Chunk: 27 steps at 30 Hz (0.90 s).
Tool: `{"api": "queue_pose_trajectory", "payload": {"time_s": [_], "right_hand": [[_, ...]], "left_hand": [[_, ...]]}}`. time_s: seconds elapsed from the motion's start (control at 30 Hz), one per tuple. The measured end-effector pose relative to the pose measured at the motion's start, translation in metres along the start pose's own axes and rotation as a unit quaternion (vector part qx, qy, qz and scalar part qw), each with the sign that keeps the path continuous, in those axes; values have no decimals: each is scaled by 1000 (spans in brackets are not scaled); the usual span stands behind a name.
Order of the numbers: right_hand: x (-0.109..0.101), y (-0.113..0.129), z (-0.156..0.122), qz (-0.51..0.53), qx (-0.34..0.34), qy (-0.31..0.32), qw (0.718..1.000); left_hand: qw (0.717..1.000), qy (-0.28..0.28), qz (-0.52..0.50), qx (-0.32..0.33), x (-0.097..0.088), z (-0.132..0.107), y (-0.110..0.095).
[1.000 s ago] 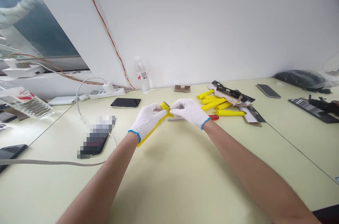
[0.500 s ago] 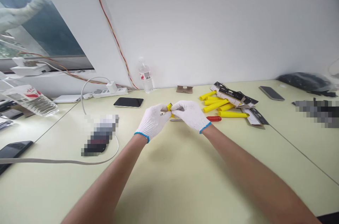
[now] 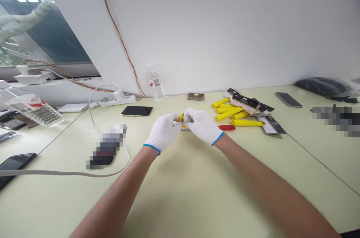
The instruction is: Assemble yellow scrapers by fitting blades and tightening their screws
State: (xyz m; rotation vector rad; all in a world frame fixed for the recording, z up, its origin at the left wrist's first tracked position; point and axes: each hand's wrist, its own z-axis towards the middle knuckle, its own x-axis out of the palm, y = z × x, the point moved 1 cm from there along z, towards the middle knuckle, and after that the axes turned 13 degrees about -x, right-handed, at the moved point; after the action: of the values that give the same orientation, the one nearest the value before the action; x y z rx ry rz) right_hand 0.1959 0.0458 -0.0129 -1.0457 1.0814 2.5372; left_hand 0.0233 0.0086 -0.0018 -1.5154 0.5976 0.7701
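The white knit-gloved left hand (image 3: 163,132) and white knit-gloved right hand (image 3: 202,126), blue cuffs, are together, fingertips clamped on a small yellow plastic piece (image 3: 181,118), mostly hidden by the fingers. A grey metal bit (image 3: 190,120) shows right beside it, shape unclear. All positions below are from that piece. Just below and to the right, a red-handled screwdriver (image 3: 226,127) lies on the pale green bench (image 3: 180,196), its thin steel shaft running back under the hands. Further right, a loose pile of bright yellow plastic tubes (image 3: 227,113) lies with black-and-white card packaging (image 3: 244,102) on top and beside it. To the left, a black smartphone (image 3: 137,111) lies flat. Behind, a clear plastic water bottle (image 3: 155,85) stands upright against the white wall (image 3: 225,32).
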Motion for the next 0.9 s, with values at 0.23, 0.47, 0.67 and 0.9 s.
{"api": "queue_pose_trajectory", "payload": {"time_s": [0.23, 0.47, 0.67, 0.9], "right_hand": [[0, 1, -2, -5, 0, -3, 1000], [3, -2, -5, -14, -18, 13, 1000], [0, -3, -5, -31, -12, -24, 999], [-11, -13, 2, 92, -45, -82, 991]], "left_hand": [[1000, -5, 15, 13, 2, -1, 1], [1000, 2, 18, 11, 3, -3, 0], [999, 1, 24, 25, 0, -5, -1], [998, 61, -26, -5, -6, -7, -1]]}}
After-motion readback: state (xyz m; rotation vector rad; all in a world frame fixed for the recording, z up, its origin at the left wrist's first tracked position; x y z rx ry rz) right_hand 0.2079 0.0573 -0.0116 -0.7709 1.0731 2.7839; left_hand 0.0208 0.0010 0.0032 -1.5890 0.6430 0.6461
